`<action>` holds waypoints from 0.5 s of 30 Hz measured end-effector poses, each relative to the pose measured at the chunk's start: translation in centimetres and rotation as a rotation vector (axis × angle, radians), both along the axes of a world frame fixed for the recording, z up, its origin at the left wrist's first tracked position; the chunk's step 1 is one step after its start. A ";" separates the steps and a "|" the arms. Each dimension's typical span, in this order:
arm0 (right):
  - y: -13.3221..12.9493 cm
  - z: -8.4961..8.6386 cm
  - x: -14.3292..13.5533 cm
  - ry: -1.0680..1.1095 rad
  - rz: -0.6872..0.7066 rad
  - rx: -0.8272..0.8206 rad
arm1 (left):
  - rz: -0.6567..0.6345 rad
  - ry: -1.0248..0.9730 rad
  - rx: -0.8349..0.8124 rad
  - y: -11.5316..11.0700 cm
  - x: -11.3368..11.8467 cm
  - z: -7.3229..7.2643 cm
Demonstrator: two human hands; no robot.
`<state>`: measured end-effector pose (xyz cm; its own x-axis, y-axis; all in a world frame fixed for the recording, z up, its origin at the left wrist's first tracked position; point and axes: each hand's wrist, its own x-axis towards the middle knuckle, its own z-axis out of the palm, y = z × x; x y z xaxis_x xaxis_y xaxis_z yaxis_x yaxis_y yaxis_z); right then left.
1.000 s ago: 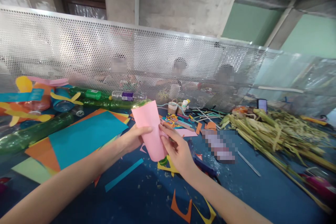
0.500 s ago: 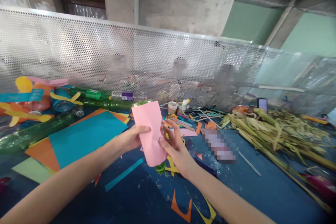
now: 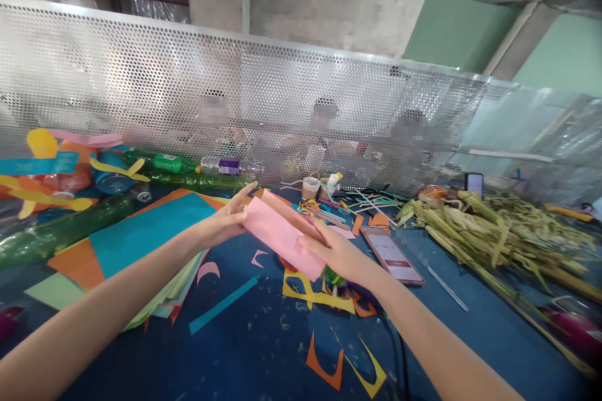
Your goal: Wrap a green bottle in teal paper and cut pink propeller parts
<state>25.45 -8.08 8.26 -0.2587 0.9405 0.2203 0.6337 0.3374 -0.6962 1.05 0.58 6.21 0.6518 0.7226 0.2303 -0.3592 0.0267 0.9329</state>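
Note:
A pink sheet of paper [image 3: 282, 235] is bent into a fold in front of me, above the table. My left hand [image 3: 226, 220] holds its left end, with one finger stretched out past the top edge. My right hand [image 3: 336, 250] grips the right end, thumb on the near face and fingers behind. A green piece [image 3: 333, 276], perhaps part of a bottle, shows just below the right hand; whether it is in the paper or apart from it I cannot tell. Yellow cut-out paper [image 3: 313, 297] lies beneath on the blue table [image 3: 244, 351].
Left are a stack of coloured paper [image 3: 145, 232], a blue strip [image 3: 223, 306] and green bottles [image 3: 56, 235]. Right lie a phone [image 3: 392, 255] and dried husks [image 3: 475, 225]. Orange scraps [image 3: 327, 366] are near me. A perforated metal screen [image 3: 282, 94] stands behind, people beyond it.
The pink paper has turned from upright to slanting down rightward and is now folded over. My left hand has shifted to its upper left end, my right hand to the lower right.

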 end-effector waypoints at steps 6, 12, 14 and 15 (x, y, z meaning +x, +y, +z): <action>0.3 -2.4 -1.0 -0.110 0.135 -0.099 | 0.060 0.546 0.207 -1.2 -2.1 -1.0; -0.3 -3.8 -3.1 -0.156 0.044 -0.098 | 0.087 0.630 0.187 -2.4 -2.6 -2.3; -0.7 -4.1 -3.6 -0.215 -0.005 -0.002 | 0.110 0.619 0.166 -2.4 -2.8 -2.6; -0.8 -4.3 -3.8 -0.240 -0.023 0.046 | 0.117 0.617 0.161 -2.4 -2.9 -2.8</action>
<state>21.68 -8.89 3.94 -0.2877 0.9371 0.1974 0.7871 0.3488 -0.5087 -1.90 -1.78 3.37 0.6178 0.7847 -0.0503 0.2525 -0.1374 0.9578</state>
